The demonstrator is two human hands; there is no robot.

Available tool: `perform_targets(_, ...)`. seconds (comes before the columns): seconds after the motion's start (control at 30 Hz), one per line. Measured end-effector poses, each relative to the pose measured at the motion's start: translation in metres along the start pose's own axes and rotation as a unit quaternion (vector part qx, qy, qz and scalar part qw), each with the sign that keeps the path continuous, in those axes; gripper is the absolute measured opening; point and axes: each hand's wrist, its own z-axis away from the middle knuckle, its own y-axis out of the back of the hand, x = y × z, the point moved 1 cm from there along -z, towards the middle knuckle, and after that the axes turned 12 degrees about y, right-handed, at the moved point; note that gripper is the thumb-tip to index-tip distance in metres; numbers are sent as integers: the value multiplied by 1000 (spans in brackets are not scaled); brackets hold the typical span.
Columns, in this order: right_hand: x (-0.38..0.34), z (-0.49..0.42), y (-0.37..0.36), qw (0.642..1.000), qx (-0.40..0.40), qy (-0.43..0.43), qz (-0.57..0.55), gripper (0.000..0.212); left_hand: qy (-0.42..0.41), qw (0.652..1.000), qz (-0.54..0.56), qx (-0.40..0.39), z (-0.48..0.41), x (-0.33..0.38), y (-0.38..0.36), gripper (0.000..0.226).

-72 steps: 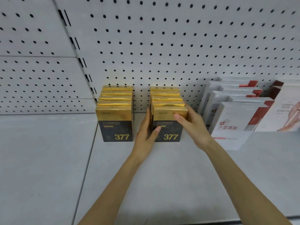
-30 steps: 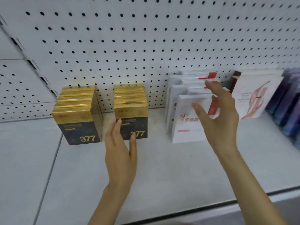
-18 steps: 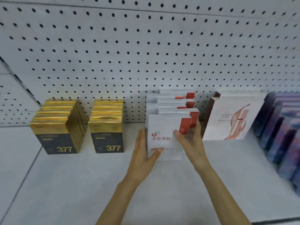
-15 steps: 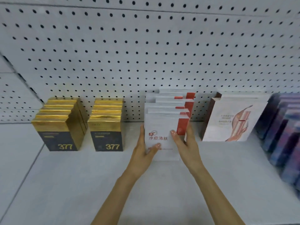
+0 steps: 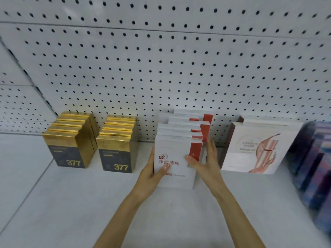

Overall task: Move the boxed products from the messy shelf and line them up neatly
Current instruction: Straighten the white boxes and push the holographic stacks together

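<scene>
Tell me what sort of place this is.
Most likely a retail store aisle, perhaps skincare. A white pegboard back panel rises behind a flat shelf, and identical packaged goods stand faced in rows: gold-and-black 377 boxes beside white-and-red boxes.

Bare left forearm [image 5: 126, 215], bare right forearm [image 5: 232, 215]
</scene>
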Motion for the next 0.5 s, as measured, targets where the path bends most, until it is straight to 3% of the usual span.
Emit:
perform_targets(0.07, 3, -5, 3, 1000, 11, 3, -6, 117, 1, 1000, 11, -10, -1, 5, 2, 74)
perform_targets(0.23, 11, -11, 4, 998, -48, -18, -43, 117, 4, 999, 20, -26, -6, 9, 6, 75)
perform_targets(0.5, 15, -14, -3, 990, -113, -38, -81, 105, 14, 998, 61, -17, -7, 0, 6, 67)
